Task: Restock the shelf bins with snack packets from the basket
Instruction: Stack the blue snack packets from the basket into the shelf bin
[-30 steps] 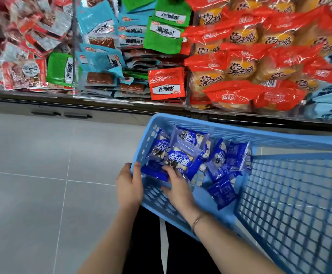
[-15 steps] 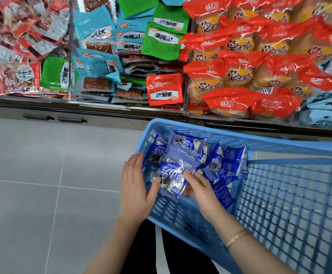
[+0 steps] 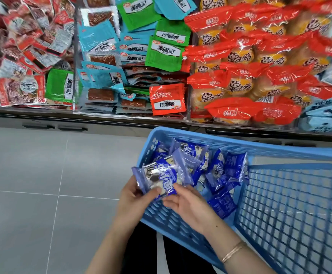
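Blue snack packets [image 3: 161,177] are pinched in a bunch by both hands, left hand [image 3: 135,197] and right hand [image 3: 190,205], just above the left wall of the basket [image 3: 240,148].

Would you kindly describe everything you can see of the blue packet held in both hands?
The blue packet is a glossy plastic wrapper, blue with white lettering and a clear window showing a dark-and-white snack, its ends crimped flat. It is tilted over the near left corner of the basket. The left hand pinches its lower left edge; the right hand pinches its lower right corner.
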`<state>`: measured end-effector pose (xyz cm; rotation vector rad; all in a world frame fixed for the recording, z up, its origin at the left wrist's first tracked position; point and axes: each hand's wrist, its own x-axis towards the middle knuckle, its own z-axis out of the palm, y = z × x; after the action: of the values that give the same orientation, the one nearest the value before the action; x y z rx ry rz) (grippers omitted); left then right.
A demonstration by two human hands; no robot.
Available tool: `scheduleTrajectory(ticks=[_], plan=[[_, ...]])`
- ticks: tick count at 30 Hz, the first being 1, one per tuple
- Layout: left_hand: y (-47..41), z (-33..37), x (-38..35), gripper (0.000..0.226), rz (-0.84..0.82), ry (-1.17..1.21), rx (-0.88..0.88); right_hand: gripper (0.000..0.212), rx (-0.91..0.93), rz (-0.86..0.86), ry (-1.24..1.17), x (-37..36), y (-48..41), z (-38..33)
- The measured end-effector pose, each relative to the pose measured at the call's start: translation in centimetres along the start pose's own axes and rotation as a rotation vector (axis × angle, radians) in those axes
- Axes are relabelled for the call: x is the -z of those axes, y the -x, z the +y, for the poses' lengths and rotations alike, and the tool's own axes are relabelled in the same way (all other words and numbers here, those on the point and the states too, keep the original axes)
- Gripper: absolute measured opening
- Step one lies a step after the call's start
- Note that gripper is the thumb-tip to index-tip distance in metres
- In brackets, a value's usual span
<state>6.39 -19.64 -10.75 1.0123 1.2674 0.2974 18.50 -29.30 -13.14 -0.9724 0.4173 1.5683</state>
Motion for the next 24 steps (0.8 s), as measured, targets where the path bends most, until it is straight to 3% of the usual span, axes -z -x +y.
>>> scheduleTrajectory(ticks=[3,6,8,11,16,17,21,24], plan=[[0.3,0.3,0.3,0.03,0.05,-0.002,-0.036,0.035,-0.023,0.167,0.17,0.8,-0.7,0.3],[-0.4,0.8,2.2,0.022,0.147,0.025,-0.085,0.023,0.128,0.619,0.392,3.3,-2.6,0.3],[-0.8,1.1,3.4,0.017,0.203,0.048,-0.103,0.025,0.18,0.765,0.606,4.4,-3.9,0.2],[-1.2,1.4,4.2,0.019,0.248,0.088,-0.116,0.033,0.122,0.772,0.827,4.2,-5.8,0.4],[-1.5,1.5,3.4,0.016,0.326,0.285,0.023,0.033,0.138,0.911,0.888,4.8,-7.9,1.5],[-1.5,1.6,3.0,0.006,0.319,0.324,0.043,0.03,0.16,0.892,0.875,5.1,-7.9,1.8],[-1.2,2.3,2.0,0.017,0.308,0.42,0.082,0.026,0.386,0.738,0.727,5.5,-6.5,2.2],[-1.1,2.4,1.9,0.013,0.296,0.392,0.117,0.023,0.405,0.657,0.786,5.9,-4.8,1.6]])
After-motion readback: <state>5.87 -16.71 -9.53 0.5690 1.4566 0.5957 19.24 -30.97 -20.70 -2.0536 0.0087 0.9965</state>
